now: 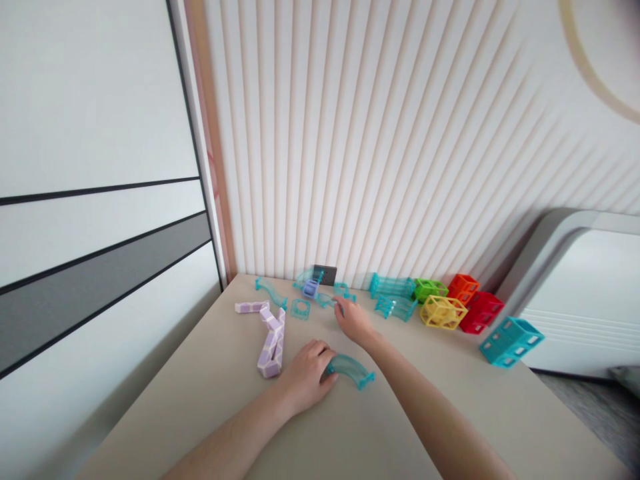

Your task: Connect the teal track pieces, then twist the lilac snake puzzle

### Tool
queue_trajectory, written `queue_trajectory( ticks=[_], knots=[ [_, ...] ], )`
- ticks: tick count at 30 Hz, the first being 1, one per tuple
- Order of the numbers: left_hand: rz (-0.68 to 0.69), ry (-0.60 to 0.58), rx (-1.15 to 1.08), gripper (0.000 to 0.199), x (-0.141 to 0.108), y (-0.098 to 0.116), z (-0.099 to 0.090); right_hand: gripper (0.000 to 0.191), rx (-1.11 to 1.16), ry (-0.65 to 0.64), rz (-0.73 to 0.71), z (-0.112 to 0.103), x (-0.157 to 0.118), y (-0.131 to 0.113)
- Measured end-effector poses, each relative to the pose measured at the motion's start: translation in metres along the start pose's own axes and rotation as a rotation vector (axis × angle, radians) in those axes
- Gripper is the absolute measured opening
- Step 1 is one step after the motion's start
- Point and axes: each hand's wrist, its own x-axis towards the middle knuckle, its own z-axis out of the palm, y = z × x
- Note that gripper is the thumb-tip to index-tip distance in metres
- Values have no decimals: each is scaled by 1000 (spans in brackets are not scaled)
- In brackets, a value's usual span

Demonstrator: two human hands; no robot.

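My left hand [311, 375] is closed on the left end of a curved translucent teal track piece [353, 368], low over the near middle of the table. Farther back, my right hand [353, 320] reaches to a small teal piece [325, 301], its fingertips at that piece's right end; whether it grips the piece is unclear. Just behind stands a purple-blue block [311, 288] with teal parts around it. A flat square teal piece [301, 309] lies in front of the block. To the left is a wavy teal track piece [271, 293].
A purple and white folding snake toy [271, 337] lies on the left of the table [200, 400]. Teal track pieces [393, 287] and green, yellow, orange, red [481, 312] and teal blocks [511, 341] line the back right. Behind is a ribbed wall [320, 133] with a black socket [329, 275].
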Motion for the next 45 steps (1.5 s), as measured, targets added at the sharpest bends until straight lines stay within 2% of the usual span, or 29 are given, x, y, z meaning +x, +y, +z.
queue_trajectory(
  ticks=[8,12,16,24,30,34,39,41,45],
  knots=[
    [6,12,5,28,0,-2,2,41,207,78,205,0,13,5],
    [12,17,8,28,-1,-2,2,42,342,62,325,1,18,10],
    [16,14,12,27,-1,0,0,35,416,29,416,0,25,18],
    [32,17,20,28,-1,-3,2,29,447,-22,487,-3,31,21],
    [16,25,8,29,-1,-2,3,34,637,-15,463,-10,25,7],
    [-59,64,-17,36,0,-4,5,45,787,27,369,-21,2,-2],
    [-155,151,-57,58,0,-13,13,60,916,38,235,-34,-56,6],
    [-170,198,-97,70,0,-17,18,62,963,19,195,-33,-82,13],
    [-134,277,-182,81,-2,-18,20,63,943,2,233,-23,-117,23]
  ],
)
